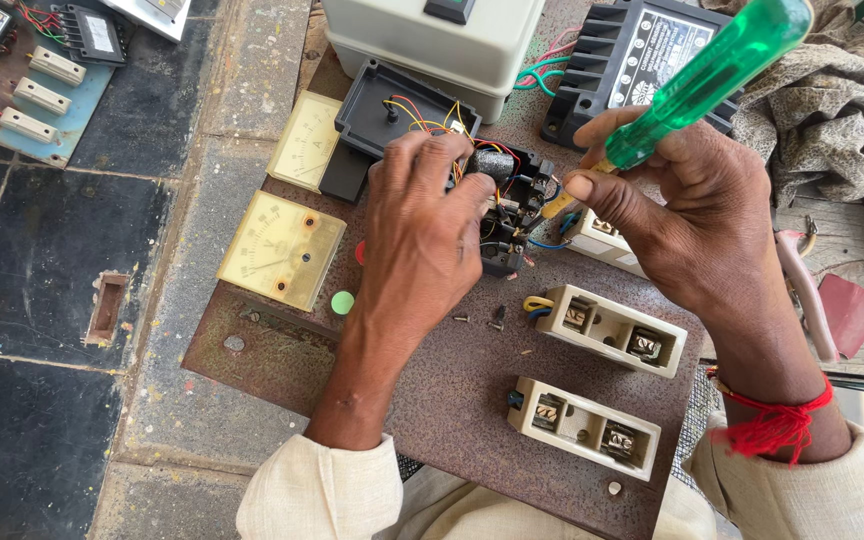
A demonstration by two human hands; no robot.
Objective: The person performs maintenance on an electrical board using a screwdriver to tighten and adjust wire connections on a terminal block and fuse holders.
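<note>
— Hands first: what is each one doing?

— The left hand (422,235) lies palm-down over a small black wired electrical component (508,205) mounted on a rusty brown metal panel (432,390). Its fingers are curled around the top and near side of that component, pressed on it. The right hand (692,215) is clamped around a screwdriver with a translucent green plastic handle (707,75); thumb and fingers are closed tight on the lower end of the handle, which slants up and to the right.

— Where does the tip go?

— The shaft points down and left toward the black component, just beside the left fingertips. The tip itself is hidden among the wires, so I cannot tell whether it sits in a screw.

— What surrounds that component?

— Thin red, yellow, black and blue wires run out of it. Behind it lies an open black plastic housing (392,110), and behind that stands a cream-coloured plastic box (432,45). To the left are two pale yellow square analogue meters (282,250), one nearer, one farther. To the right, on the same panel, sit two cream rectangular fuse holders (612,330), one below the other, with a third partly hidden under the right hand.

— Anything loose?

— A few small screws (495,322) lie on the panel near the left wrist, beside a green round indicator button (342,302). A red thread band (777,420) circles the right wrist, and pink-handled pliers (807,290) lie off the panel at the right.
</note>
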